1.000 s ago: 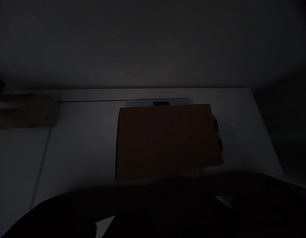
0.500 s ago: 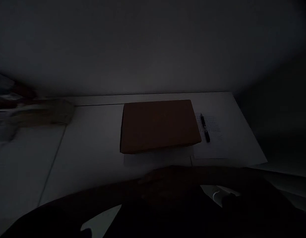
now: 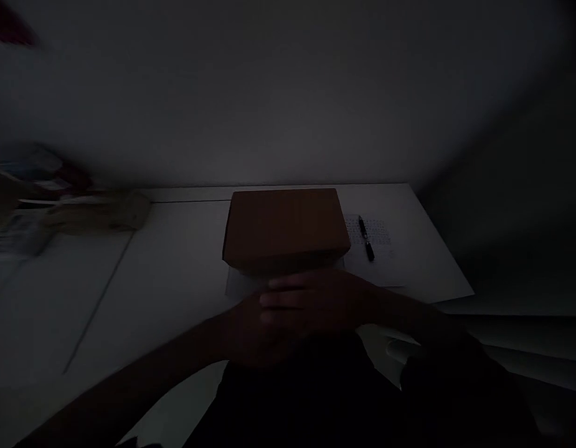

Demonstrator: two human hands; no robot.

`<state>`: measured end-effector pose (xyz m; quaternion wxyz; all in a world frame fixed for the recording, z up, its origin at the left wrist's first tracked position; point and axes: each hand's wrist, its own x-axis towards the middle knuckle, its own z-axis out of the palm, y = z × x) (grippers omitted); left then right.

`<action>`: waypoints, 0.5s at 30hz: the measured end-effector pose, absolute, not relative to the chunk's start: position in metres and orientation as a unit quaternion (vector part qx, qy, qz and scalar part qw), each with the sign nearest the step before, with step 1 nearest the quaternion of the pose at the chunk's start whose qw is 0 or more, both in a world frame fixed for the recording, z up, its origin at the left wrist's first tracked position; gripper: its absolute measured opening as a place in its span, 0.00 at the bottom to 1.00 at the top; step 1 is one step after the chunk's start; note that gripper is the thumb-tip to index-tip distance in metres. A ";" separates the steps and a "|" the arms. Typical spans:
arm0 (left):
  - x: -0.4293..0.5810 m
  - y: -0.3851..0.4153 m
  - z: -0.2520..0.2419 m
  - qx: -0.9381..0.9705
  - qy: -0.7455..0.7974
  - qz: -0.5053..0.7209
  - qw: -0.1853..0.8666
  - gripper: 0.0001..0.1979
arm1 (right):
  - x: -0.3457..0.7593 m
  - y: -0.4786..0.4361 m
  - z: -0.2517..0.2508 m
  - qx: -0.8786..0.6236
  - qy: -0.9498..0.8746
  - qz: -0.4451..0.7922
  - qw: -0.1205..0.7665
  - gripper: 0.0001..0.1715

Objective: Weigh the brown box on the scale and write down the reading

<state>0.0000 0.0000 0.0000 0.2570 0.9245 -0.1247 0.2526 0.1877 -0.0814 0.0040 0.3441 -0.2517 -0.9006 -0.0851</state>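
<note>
Laid over the bare left hand (image 3: 248, 330), across its back as far as visible: the bare right hand (image 3: 322, 298), with fingers stretched out and grasping no object that shows. Left one mostly covered and too dark; cannot tell whether clenched or loose. At twelve o'clock, just beyond: a brown, oblong cardboard box (image 3: 285, 224), broad face up. Cannot tell whether touching the right hand at its near edge; no hold on it visible.

As for progress, seemingly at a pause: box resting in place, no raised flap showing. Whether anything remains to be done with it, cannot tell from so dark a view.

Jutting from beneath the box, toward six o'clock: a thin, pale, flat piece (image 3: 238, 283), perhaps a sheet or plate. At two o'clock: a white sheet of paper (image 3: 385, 264) with rows of dark writing, and lying on it a slim, black, pen-like object (image 3: 369, 250). Under all: a white, flat tabletop (image 3: 185, 261). Toward ten o'clock, well apart: blurred tan and pale clutter (image 3: 133, 211); farther out, a dark red patch (image 3: 10, 28).

Counted: two hands, one box, one pale piece, one paper, one pen-like object, one tabletop, one red patch; clutter too smeared to count.
</note>
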 end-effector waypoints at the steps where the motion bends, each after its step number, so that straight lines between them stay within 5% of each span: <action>1: -0.004 0.005 0.014 0.914 -0.148 0.280 0.255 0.15 | 0.193 -0.082 0.014 -0.253 -0.903 -0.093 0.335 0.18; 7: -0.010 0.026 0.048 0.889 -0.078 0.400 0.211 0.28 | 0.232 -0.084 0.038 -0.339 -0.799 -0.164 0.470 0.17; 15: -0.019 0.069 -0.007 0.796 0.103 0.592 0.070 0.17 | 0.273 -0.064 -0.015 -0.453 -0.662 -0.154 0.577 0.13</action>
